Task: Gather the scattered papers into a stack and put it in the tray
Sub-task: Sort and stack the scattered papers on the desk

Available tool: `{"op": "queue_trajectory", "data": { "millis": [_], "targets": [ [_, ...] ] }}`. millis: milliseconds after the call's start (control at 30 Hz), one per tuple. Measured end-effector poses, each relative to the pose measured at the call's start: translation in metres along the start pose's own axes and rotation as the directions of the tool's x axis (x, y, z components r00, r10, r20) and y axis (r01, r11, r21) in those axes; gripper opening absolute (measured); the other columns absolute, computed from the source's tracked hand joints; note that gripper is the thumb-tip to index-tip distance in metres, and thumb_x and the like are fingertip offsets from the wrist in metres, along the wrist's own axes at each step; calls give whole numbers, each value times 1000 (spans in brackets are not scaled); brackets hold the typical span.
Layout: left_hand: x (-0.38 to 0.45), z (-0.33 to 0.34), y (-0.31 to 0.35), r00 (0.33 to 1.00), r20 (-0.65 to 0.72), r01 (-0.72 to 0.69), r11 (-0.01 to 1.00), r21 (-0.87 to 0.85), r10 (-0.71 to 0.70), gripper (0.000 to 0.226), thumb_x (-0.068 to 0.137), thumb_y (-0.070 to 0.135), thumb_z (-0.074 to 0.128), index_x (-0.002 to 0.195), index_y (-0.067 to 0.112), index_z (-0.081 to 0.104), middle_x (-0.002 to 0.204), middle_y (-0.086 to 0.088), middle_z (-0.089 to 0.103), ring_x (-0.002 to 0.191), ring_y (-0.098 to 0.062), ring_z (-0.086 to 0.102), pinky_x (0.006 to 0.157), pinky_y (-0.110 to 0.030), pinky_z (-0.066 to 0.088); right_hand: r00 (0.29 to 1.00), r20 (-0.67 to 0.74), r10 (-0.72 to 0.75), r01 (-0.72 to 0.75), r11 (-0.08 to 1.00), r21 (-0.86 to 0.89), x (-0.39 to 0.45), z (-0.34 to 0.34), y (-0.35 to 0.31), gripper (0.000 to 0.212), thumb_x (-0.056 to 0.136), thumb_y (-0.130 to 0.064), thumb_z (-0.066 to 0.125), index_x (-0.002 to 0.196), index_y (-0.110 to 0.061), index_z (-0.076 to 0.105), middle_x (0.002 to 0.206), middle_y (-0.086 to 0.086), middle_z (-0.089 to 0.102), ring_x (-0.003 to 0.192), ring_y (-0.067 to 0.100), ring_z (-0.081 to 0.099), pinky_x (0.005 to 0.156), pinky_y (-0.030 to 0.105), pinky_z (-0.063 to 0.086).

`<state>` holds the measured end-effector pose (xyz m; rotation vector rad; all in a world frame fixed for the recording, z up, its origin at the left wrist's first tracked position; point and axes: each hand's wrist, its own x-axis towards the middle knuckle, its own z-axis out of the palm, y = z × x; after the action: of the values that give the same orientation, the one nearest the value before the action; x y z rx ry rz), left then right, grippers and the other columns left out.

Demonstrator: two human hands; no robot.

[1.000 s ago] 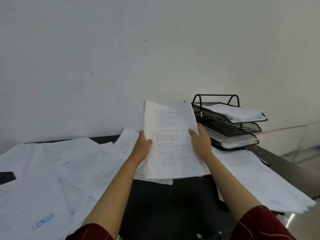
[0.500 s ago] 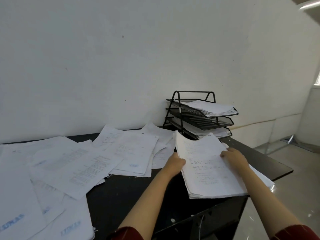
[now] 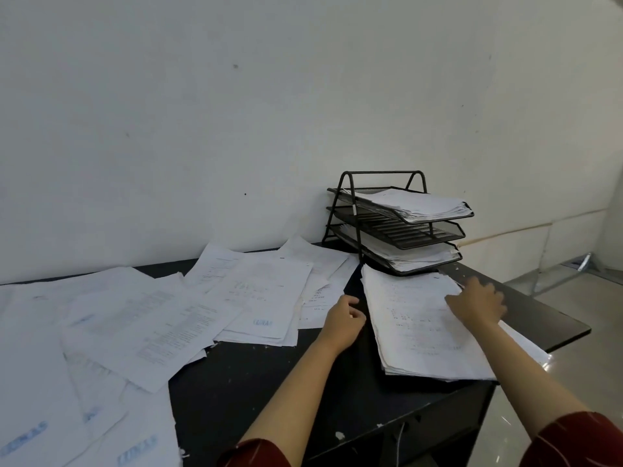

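One stack lengthwise toward tray

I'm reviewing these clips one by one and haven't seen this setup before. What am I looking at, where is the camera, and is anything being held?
There is no machine here: a person wears a wide-angle camera on the head, looking forward and down at their own two bare hands. There is only this one view. On the black table lie scattered papers, a gathered stack near the right edge, and a three-level wire tray against the wall, with paper in its top and bottom levels. The right hand rests on the stack. The left hand, fingers loosely curled, is beside the stack and holds nothing.
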<state>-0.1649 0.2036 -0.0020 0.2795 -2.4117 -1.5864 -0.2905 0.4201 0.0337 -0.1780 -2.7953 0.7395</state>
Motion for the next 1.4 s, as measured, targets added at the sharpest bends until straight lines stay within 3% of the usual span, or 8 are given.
{"op": "queue_trajectory", "data": {
  "millis": [200,567,833,900,1000,1133,1267,1400],
  "targets": [
    [-9,-60,-12,984,-172,-37,994,103,55,25,96,15,48,120,14,52,110,-6,57,96,-20,59,83,-25,49,954,29,-298,285,931,227,-27,36,-70,33,81,-22,63,114,-24,63,118,8,60,113,34,50,94,45,44],
    [-96,-230,-70,843,-538,176,940,292,10,23,92,7,48,113,11,58,117,-7,58,106,-19,55,88,-22,42,686,241,-687,503,686,526,-172,112,-222,20,78,-18,63,96,-27,64,96,-5,63,96,18,59,84,34,49],
    [-160,-299,-104,648,-745,630,659,410,-156,37,94,28,50,129,16,48,132,-13,46,126,-30,38,100,-38,34,538,341,-771,624,636,453,-248,139,-269,58,88,-46,59,139,-25,45,145,6,40,134,25,36,107,38,29],
    [-165,-303,-111,648,-732,668,618,415,-209,43,94,34,48,132,13,47,135,-14,44,129,-30,36,106,-40,30,498,445,-744,689,651,319,-256,145,-272,64,90,-59,47,145,-30,36,154,5,27,141,26,25,111,43,20],
    [-166,-299,-118,691,-682,676,550,490,-241,42,96,40,40,123,12,54,134,-10,49,132,-27,36,114,-52,15,522,469,-712,700,672,241,-262,154,-271,55,89,-66,40,122,-23,50,135,10,45,129,27,35,104,42,24],
    [-164,-281,-108,785,-604,525,665,532,-137,39,101,30,35,122,8,58,132,-7,55,131,-21,40,116,-49,-4,565,366,-740,713,660,235,-263,155,-276,56,87,-65,47,110,-13,51,115,10,56,109,27,50,93,38,38],
    [-158,-278,-103,805,-585,456,737,499,-103,35,100,27,39,118,9,63,125,-5,61,122,-22,50,119,-44,5,568,382,-729,721,665,196,-259,155,-276,74,83,-69,50,131,-13,44,129,9,50,122,28,43,98,40,34],
    [-160,-289,-114,804,-585,437,771,464,-104,30,96,22,44,118,14,63,126,-3,60,119,-21,52,115,-43,19,576,366,-731,748,652,124,-257,160,-278,75,85,-73,39,127,-13,52,128,6,51,122,27,40,98,42,32]
  ]
}}
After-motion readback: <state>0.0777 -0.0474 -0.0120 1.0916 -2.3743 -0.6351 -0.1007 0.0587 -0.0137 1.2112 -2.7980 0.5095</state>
